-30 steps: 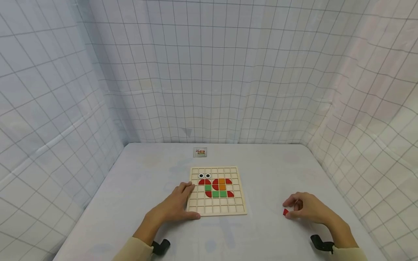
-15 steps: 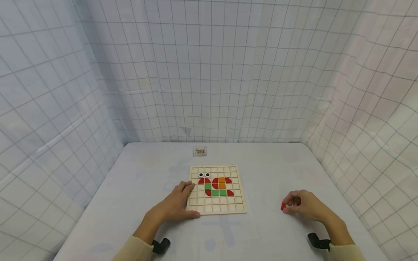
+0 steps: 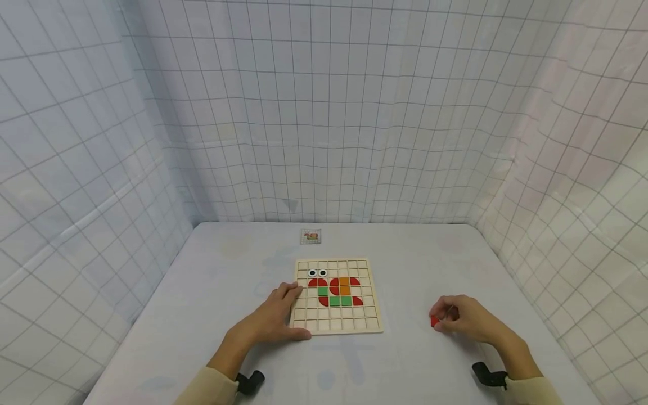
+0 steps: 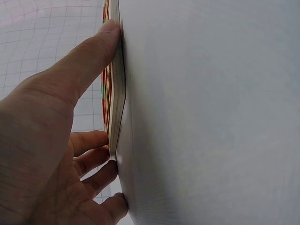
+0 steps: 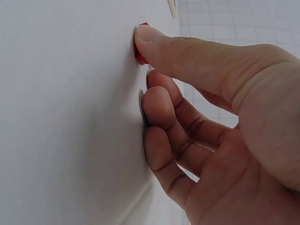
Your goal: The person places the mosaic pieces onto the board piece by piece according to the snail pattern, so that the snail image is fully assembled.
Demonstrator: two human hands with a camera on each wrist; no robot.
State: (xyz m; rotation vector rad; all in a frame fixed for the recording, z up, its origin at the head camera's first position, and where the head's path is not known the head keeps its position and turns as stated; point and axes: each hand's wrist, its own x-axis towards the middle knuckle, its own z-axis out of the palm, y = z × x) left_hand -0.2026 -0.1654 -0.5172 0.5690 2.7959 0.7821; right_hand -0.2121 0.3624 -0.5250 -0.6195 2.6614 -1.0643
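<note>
A square wooden grid board (image 3: pixel 336 324) lies in the middle of the table. My left hand (image 3: pixel 275 315) rests at its near left corner, the straight thumb (image 4: pixel 91 56) along the front edge and the fingers against the left side. To the right of the board, my right hand (image 3: pixel 468 320) pinches a small red tile (image 3: pixel 434 321) at the fingertips, low over the table. In the right wrist view the thumb covers much of the red tile (image 5: pixel 139 57). The other fingertips (image 5: pixel 158 149) of that hand are curled right at the table surface.
On the board sit red rounded tiles (image 3: pixel 334 291), green square tiles (image 3: pixel 346 301), orange square tiles (image 3: pixel 345 291) and two eye tiles (image 3: pixel 322 273). Behind it lies a small picture card (image 3: pixel 311 236) with a similar coloured figure. Grid-patterned white curtains (image 3: pixel 324 140) surround the white table (image 3: pixel 228 270).
My right hand has closed its fingertips on the red tile and shifted it slightly left over the table. My left hand and the board have stayed put.
</note>
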